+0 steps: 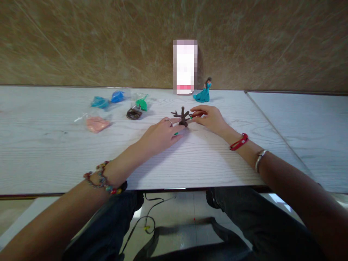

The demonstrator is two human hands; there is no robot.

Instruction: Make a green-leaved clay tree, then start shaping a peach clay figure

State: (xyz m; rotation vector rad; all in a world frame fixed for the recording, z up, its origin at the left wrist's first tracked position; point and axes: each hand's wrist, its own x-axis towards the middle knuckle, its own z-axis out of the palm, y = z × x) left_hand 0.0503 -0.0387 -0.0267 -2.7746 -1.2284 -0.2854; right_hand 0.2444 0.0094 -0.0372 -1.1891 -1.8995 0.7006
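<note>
A small brown clay tree (182, 115) with a rounded base and several thin branches stands upright on the white table. My left hand (163, 132) reaches in from the left, its fingers steadying the tree low down near the base. On the other side, my right hand (206, 115) has its fingertips closed around the end of a right-hand branch. The fingers partly cover that branch tip and the lower trunk. Just behind the right hand stands a figurine in a teal dress (203, 95).
A blurred upright phone (186, 67) leans on the marble wall. To the left lie bags of clay: pink (98, 124), teal (100, 102), blue (117, 96), green (141, 104) and dark brown (134, 113). The table's front edge (174, 188) is close to my legs; a cable (146, 217) lies below.
</note>
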